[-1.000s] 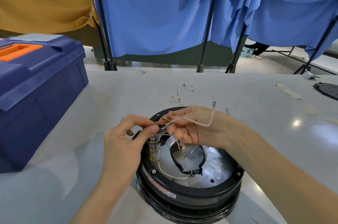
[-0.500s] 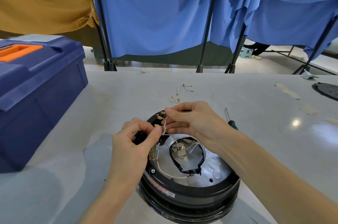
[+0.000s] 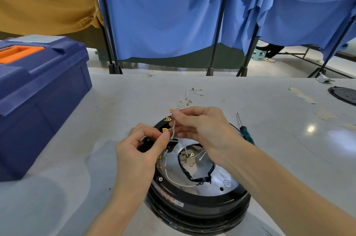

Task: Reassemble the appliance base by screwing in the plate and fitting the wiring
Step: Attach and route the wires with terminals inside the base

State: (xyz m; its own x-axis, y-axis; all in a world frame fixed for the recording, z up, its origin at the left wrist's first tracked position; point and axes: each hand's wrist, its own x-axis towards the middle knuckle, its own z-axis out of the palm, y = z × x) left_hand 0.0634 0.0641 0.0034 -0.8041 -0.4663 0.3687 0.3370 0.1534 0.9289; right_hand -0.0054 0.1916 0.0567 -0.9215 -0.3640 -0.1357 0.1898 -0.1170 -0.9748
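A round black appliance base (image 3: 194,201) lies upside down on the table, its silver metal plate (image 3: 217,180) facing up with a dark opening in the middle. White wires (image 3: 173,178) with brass terminals run across the plate. My left hand (image 3: 140,151) pinches the lower end of a thin beige wire (image 3: 173,128) at the base's far left rim. My right hand (image 3: 202,128) pinches the upper part of that same wire just above. Brass connectors (image 3: 167,124) stick out between the two hands.
A green-handled screwdriver (image 3: 245,131) lies on the table right of the base. Loose wires and terminals (image 3: 192,95) sit beyond it. A blue toolbox (image 3: 38,89) with an orange handle stands at the left. A black round cover (image 3: 344,95) lies at the far right edge.
My right hand has dropped from holding the wire looped high to pinching it close to the rim. Both hands have closed in on the connectors. The screwdriver has come into sight.
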